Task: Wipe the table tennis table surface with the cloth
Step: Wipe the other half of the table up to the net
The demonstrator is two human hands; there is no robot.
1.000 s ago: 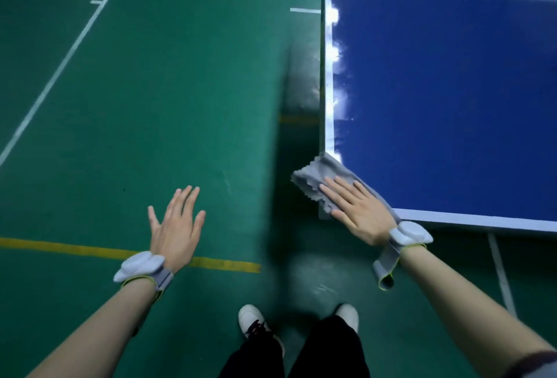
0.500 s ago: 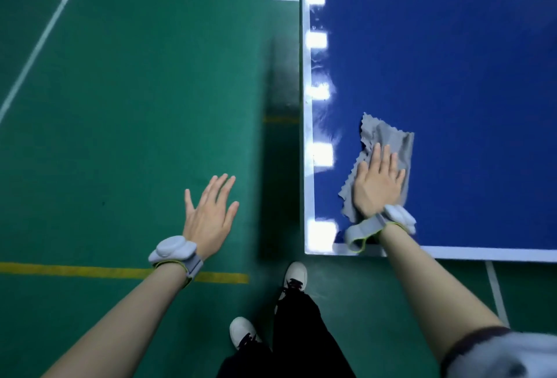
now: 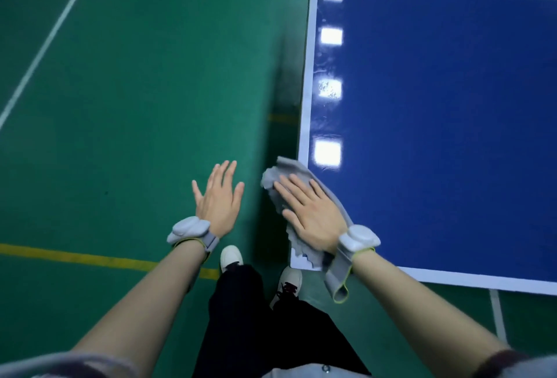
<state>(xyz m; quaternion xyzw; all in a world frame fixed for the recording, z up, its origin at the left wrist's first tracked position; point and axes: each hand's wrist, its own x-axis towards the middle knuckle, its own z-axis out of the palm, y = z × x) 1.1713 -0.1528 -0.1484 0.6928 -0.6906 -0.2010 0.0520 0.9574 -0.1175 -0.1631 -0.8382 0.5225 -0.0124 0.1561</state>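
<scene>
Our right hand (image 3: 313,215) presses flat, fingers spread, on the grey cloth (image 3: 289,172) draped over the blue worktop (image 3: 437,136) corner at six o'clock, while our left hand (image 3: 218,200) hovers open over the green floor (image 3: 135,91).

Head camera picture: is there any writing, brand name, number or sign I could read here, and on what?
None can be read.
The table shows only white lines and lamp glare.
The cloth under the right hand is plain grey.
The wrist bands bear no visible marking.
The floor has painted lines only.
</scene>
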